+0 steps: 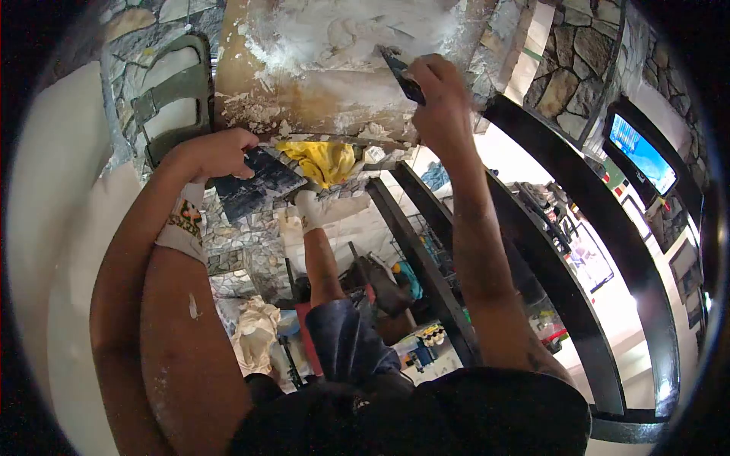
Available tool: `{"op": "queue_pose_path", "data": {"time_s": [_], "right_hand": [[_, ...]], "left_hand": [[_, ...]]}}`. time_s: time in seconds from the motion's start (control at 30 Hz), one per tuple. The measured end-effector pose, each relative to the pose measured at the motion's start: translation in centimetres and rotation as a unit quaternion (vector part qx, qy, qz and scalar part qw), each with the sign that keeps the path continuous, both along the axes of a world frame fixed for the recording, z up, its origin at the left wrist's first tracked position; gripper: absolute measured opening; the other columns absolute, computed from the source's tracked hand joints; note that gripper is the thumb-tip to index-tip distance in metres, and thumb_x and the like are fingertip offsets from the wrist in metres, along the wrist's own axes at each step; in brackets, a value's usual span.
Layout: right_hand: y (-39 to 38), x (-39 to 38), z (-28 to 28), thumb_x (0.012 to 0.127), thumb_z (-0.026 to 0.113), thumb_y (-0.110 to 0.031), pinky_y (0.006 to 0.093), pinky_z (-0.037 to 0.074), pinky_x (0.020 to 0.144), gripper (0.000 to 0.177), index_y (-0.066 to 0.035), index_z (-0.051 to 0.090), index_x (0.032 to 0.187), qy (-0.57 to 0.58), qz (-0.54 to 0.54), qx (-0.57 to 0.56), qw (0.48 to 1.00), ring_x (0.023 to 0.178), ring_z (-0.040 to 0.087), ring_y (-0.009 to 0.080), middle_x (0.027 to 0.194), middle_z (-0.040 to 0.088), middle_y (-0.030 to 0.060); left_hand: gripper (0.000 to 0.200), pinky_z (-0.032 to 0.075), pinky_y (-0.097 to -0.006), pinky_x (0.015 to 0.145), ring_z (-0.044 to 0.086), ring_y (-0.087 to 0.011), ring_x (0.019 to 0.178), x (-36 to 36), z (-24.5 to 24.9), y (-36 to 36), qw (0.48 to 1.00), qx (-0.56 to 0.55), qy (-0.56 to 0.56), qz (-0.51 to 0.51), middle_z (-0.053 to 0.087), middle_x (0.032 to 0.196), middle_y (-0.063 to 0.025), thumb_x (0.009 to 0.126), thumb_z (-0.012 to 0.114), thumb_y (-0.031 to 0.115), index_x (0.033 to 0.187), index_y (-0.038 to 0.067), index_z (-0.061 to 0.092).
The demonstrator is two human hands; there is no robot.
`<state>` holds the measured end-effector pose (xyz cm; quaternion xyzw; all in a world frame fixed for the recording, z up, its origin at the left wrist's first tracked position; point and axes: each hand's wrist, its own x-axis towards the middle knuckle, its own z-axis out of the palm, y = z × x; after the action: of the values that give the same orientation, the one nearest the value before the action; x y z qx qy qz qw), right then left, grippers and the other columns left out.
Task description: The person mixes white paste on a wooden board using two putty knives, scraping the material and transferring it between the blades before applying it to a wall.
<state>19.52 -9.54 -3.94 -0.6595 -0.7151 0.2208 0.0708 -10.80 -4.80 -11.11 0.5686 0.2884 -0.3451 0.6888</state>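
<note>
My right hand is closed on a dark flat scraper, its far edge at the white paste on the board. The tan board fills the top middle and carries smeared white paste with crumbs along its near edge. My left hand grips the upper edge of a dark flat plate with pale smears, held just below the board. A crumpled yellow cloth lies between the two hands, by the board's near edge. The fingers' undersides are hidden on both hands.
A grey-green plastic chair stands at upper left. Black railing bars run down the right side. Below are my legs, a crumpled beige cloth and assorted items. A lit screen hangs at far right near stone-patterned walls.
</note>
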Motion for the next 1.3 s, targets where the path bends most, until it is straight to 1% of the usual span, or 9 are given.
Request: {"op": "queue_pose_path", "data": {"time_s": [0.1, 0.27, 0.37, 0.5, 0.6, 0.73, 0.93, 1.07, 1.3], "right_hand": [[-2.3, -0.4, -4.5, 0.057, 0.055, 0.005, 0.0429, 0.041, 0.082, 0.043, -0.008, 0.056, 0.097, 0.004, 0.056, -0.028, 0.998, 0.095, 0.050, 0.0319, 0.102, 0.053, 0.0125], [-0.3, 0.9, -0.7, 0.053, 0.049, 0.014, 0.0396, 0.045, 0.078, 0.045, -0.006, 0.059, 0.092, 0.012, 0.023, 0.010, 1.000, 0.091, 0.054, 0.0337, 0.095, 0.057, 0.0125], [-2.4, 0.9, -3.6, 0.054, 0.053, 0.007, 0.0412, 0.043, 0.080, 0.044, -0.007, 0.060, 0.095, 0.015, 0.018, -0.002, 1.000, 0.093, 0.052, 0.0323, 0.096, 0.057, 0.0132], [-1.6, 2.0, -2.6, 0.055, 0.052, 0.009, 0.0397, 0.044, 0.078, 0.040, -0.008, 0.063, 0.090, -0.036, 0.043, -0.026, 0.998, 0.088, 0.054, 0.0319, 0.090, 0.057, 0.0117], [0.5, 0.9, -1.4, 0.055, 0.050, 0.012, 0.0383, 0.044, 0.076, 0.037, -0.008, 0.063, 0.083, 0.001, 0.015, 0.005, 1.000, 0.086, 0.056, 0.0301, 0.087, 0.058, 0.0087], [0.3, 1.7, -3.3, 0.055, 0.050, 0.011, 0.0385, 0.044, 0.076, 0.037, -0.008, 0.061, 0.085, -0.019, 0.090, 0.016, 0.996, 0.086, 0.056, 0.0304, 0.089, 0.059, 0.0075], [1.4, 2.5, -3.9, 0.057, 0.051, 0.008, 0.0397, 0.043, 0.077, 0.035, -0.009, 0.061, 0.086, -0.006, 0.101, 0.026, 0.995, 0.088, 0.055, 0.0299, 0.088, 0.060, 0.0080], [1.6, 0.9, -1.4, 0.062, 0.053, 0.005, 0.0376, 0.045, 0.076, 0.037, -0.010, 0.063, 0.093, -0.173, 0.148, -0.073, 0.971, 0.086, 0.055, 0.0276, 0.091, 0.058, 0.0072], [3.5, 1.5, -0.4, 0.062, 0.051, 0.006, 0.0398, 0.045, 0.078, 0.031, -0.005, 0.060, 0.090, -0.069, 0.114, 0.010, 0.991, 0.087, 0.055, 0.0306, 0.094, 0.057, 0.0108]], "left_hand": [[0.042, 0.044, -0.0335, 0.075, 0.056, -0.0209, 0.085, 0.2, -0.2, -0.2, 1.000, -0.010, 0.008, -0.005, 0.059, 0.093, -0.0132, 0.069, 0.070, 0.012, 0.105, -0.001, 0.055], [0.041, 0.044, -0.0327, 0.074, 0.055, -0.0205, 0.083, -0.3, -0.1, -0.6, 0.999, 0.033, -0.001, 0.027, 0.059, 0.092, -0.0120, 0.069, 0.070, 0.012, 0.106, 0.000, 0.055], [0.046, 0.044, -0.0325, 0.075, 0.055, -0.0208, 0.086, -0.1, -0.9, -0.2, 0.996, -0.084, 0.014, 0.007, 0.059, 0.097, -0.0123, 0.069, 0.070, 0.012, 0.110, 0.001, 0.054], [0.046, 0.043, -0.0330, 0.079, 0.054, -0.0206, 0.092, -1.0, -0.4, -1.0, 0.997, 0.046, -0.004, 0.054, 0.057, 0.104, -0.0136, 0.068, 0.069, 0.010, 0.111, -0.001, 0.054], [0.046, 0.042, -0.0323, 0.082, 0.053, -0.0213, 0.095, 0.2, 0.0, -0.1, 0.995, -0.080, 0.039, 0.046, 0.055, 0.106, -0.0139, 0.068, 0.069, 0.010, 0.110, -0.001, 0.053], [0.046, 0.043, -0.0324, 0.081, 0.054, -0.0226, 0.092, -0.8, -0.4, -0.9, 0.997, 0.045, -0.032, 0.052, 0.055, 0.101, -0.0139, 0.068, 0.070, 0.010, 0.108, -0.002, 0.052], [0.046, 0.041, -0.0334, 0.087, 0.053, -0.0259, 0.098, -1.3, -2.6, -2.4, 0.999, 0.029, -0.017, 0.034, 0.054, 0.104, -0.0123, 0.068, 0.072, 0.010, 0.108, 0.001, 0.052], [0.045, 0.044, -0.0332, 0.079, 0.055, -0.0230, 0.093, -0.8, -1.4, -1.4, 0.998, 0.055, -0.022, -0.003, 0.056, 0.101, -0.0134, 0.069, 0.070, 0.008, 0.108, 0.000, 0.051], [0.045, 0.044, -0.0318, 0.081, 0.056, -0.0232, 0.092, -0.7, 0.1, -0.6, 0.999, 0.032, 0.000, 0.041, 0.059, 0.099, -0.0136, 0.069, 0.070, 0.011, 0.108, -0.001, 0.052]]}}
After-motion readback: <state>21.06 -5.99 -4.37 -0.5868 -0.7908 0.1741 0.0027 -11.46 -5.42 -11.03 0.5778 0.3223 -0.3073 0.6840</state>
